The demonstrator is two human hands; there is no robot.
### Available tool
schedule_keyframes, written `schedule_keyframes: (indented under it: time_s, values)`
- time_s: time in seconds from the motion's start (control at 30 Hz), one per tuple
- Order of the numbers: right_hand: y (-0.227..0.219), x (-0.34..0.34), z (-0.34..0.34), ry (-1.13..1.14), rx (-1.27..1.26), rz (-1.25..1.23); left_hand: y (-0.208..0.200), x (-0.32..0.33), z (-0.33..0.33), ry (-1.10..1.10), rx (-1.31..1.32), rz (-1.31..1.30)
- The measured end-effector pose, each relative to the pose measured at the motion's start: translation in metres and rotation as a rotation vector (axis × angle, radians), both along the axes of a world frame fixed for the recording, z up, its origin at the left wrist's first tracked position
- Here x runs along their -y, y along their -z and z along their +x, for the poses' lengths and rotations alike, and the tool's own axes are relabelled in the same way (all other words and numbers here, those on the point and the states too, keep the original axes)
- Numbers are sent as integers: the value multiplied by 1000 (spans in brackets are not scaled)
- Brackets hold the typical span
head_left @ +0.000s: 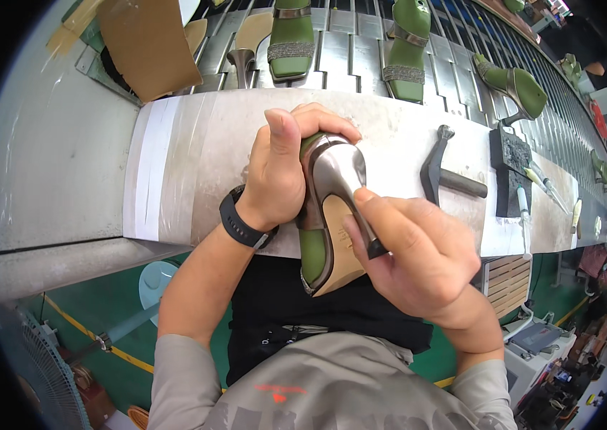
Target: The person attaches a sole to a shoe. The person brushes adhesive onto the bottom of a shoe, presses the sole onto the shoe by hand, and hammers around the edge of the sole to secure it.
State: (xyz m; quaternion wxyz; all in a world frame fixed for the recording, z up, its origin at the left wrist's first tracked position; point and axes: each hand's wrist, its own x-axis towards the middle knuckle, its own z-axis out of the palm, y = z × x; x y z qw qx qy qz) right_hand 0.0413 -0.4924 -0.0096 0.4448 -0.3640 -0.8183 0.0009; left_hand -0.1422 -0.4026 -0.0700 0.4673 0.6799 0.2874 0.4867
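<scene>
A high-heeled sandal (343,161) is held sole up over the bench's front edge, with a green foot-shaped form inside it. Its heel is shiny pewter with a black tip, and its sole is tan. My left hand (282,161) wraps its fingers round the back end of the sandal, the thumb sticking up free. Between thumb and forefinger, my right hand (418,251) pinches the slim heel close to its tip. To the right of the sandal, a hammer (432,172) with a dark head lies on the bench.
A black block (510,161) and a syringe (524,208) lie at the bench's right. Beyond the bench (225,136), a slatted metal conveyor (361,54) carries several green sandals, one of them a tilted sandal (515,86). A brown cardboard sheet (147,46) stands back left; a fan (45,365) is below left.
</scene>
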Motion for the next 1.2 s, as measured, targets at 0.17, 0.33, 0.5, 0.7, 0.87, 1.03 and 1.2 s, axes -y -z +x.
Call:
schedule_keyframes:
  time_s: [0.17, 0.33, 0.5, 0.7, 0.87, 1.03, 1.2]
  values:
    - [10, -4, -5, 9, -42, 20, 2, -2, -1, -5, 30, 60]
    - [11, -5, -6, 8, -55, 26, -1, -1, 0, -21, 4, 73]
    - [15, -11, -4, 14, -24, 55, -2, -4, 3, -9, 37, 73]
    - [-5, -38, 8, 94, 172, -5, -12, -27, 11, -3, -71, -94]
    - [-38, -55, 12, 224, 555, -333, 0, -33, 21, 38, -67, -126]
    - [-39, -58, 8, 195, 533, -573, 0, -29, 19, -5, -102, -81]
    - [-28, -57, 8, 211, 484, -514, 8, -29, 28, -45, -18, -73]
